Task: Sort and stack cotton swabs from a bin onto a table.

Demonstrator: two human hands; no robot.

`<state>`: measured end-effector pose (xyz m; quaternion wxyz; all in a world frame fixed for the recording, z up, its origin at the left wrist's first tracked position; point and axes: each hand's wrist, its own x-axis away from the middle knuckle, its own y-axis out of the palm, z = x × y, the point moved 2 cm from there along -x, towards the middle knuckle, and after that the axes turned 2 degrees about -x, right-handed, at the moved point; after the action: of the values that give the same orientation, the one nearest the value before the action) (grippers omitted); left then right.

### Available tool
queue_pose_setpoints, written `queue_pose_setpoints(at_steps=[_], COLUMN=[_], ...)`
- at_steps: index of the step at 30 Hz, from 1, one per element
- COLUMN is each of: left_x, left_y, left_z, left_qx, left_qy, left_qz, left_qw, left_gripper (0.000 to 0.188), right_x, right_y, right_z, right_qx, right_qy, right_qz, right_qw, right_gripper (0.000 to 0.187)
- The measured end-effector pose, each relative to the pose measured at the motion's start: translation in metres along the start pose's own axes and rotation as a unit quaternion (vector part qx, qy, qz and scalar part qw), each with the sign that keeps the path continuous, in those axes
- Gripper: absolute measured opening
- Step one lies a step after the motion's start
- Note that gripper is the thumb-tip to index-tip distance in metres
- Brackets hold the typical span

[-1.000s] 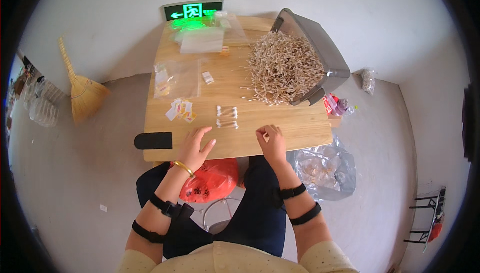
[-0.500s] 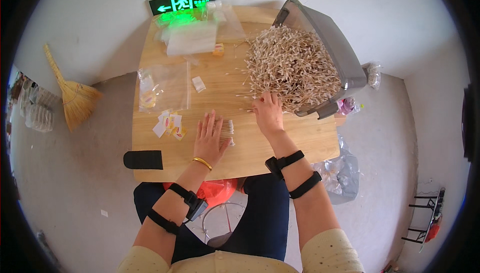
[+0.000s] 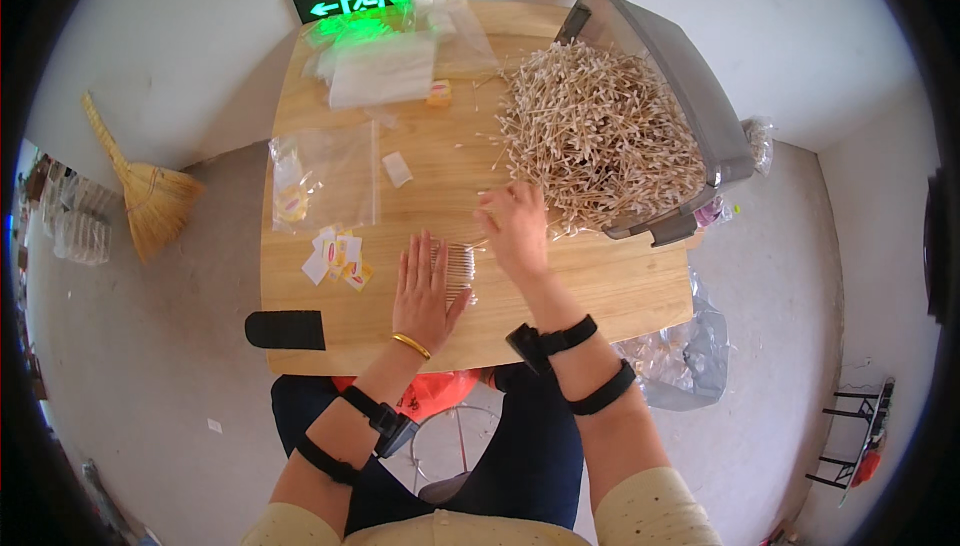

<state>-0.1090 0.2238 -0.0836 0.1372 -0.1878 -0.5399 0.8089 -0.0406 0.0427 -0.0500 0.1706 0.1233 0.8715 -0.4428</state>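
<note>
Cotton swabs (image 3: pixel 462 274) — partly under left hand (image 3: pixel 422 296)

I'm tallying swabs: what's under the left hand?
The left hand partly covers a row of cotton swabs. Their right ends show beside it; whatever lies directly beneath is hidden.

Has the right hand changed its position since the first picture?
Yes, the right hand has moved forward, farther from the front edge of the wooden table.

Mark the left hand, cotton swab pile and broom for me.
left hand (image 3: pixel 421 298): head view, back of hand
cotton swab pile (image 3: pixel 605 138): head view, near its middle
broom (image 3: pixel 160 204): head view, straw bristles
</note>
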Motion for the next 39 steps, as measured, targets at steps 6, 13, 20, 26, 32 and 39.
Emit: queue_pose_setpoints(at_steps=[6,13,20,26,32,39], left_x=[-0.011,-0.017,-0.018,-0.013,-0.014,-0.012], left_y=[0.001,0.004,-0.002,-0.005,0.0,-0.001], left_z=[0.005,0.004,0.006,0.013,0.0,-0.002], left_qx=[-0.075,-0.08,-0.074,-0.053,-0.057,-0.061], left_qy=[0.014,0.004,0.006,0.015,0.035,0.042], left_qz=[-0.053,-0.053,-0.055,-0.064,-0.045,-0.061], left_qw=[0.996,0.995,0.996,0.996,0.997,0.995], left_gripper=[0.072,0.073,0.072,0.074,0.079,0.079], right_x=[-0.011,-0.003,0.016,0.018,-0.001,-0.001], right_y=[-0.016,-0.024,-0.026,-0.011,-0.012,-0.039], right_z=[0.028,0.022,0.023,0.017,0.012,0.042], right_qx=[0.054,0.027,0.032,0.101,-0.008,0.085], right_qy=[0.008,-0.063,-0.057,-0.001,-0.008,0.052], right_qz=[-0.058,-0.093,-0.16,-0.084,-0.021,-0.029], right_qw=[0.997,0.993,0.985,0.991,1.0,0.995], right_gripper=[0.033,0.027,0.012,0.012,0.011,0.024])
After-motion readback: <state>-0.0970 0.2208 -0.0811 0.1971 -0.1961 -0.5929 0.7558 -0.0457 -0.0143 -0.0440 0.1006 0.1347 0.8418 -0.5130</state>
